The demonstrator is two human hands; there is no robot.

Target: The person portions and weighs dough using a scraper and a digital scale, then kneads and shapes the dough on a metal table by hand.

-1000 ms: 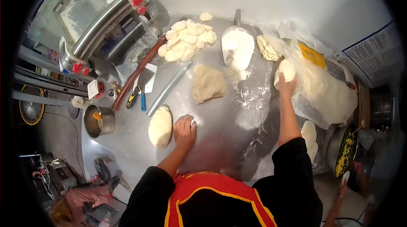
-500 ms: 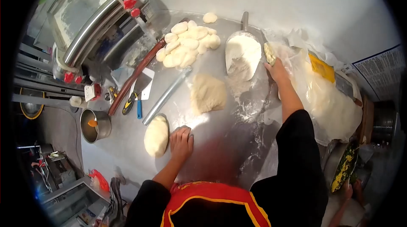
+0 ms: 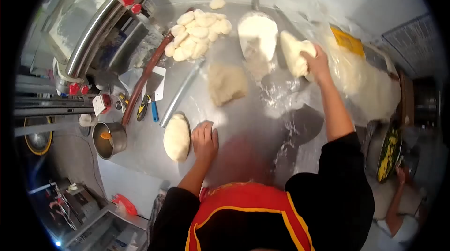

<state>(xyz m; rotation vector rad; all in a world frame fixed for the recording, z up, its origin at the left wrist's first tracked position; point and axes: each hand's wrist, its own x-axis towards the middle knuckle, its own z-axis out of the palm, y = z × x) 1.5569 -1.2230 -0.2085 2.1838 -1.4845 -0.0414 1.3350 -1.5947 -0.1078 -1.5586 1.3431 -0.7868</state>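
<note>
A large pale piece of dough (image 3: 295, 54) hangs from my right hand (image 3: 318, 64), its fingers closed on the dough's right side. The dough is raised at the right, beside a metal scoop of flour (image 3: 258, 33). My left hand (image 3: 205, 141) rests on the metal table with its fingers stretched out, holding nothing. Just left of it lies a smooth oval dough loaf (image 3: 177, 138), apart from the fingers. A floury, squarish dough slab (image 3: 227, 84) sits mid-table. Behind it are several small dough pieces (image 3: 197, 33) in a heap.
A metal rolling rod (image 3: 183, 92), a long brown rolling pin (image 3: 147, 72) and scrapers with handles (image 3: 154, 110) lie at left, near a metal pot (image 3: 109, 140). A dough-rolling machine (image 3: 89, 30) stands back left. Plastic-covered dough (image 3: 361, 82) lies right. Another person's arm (image 3: 397, 194) shows at lower right.
My right hand has lifted the dough, which now shows as a large piece beside the scoop. My left hand stays flat beside the oval loaf. The view has shifted slightly.
</note>
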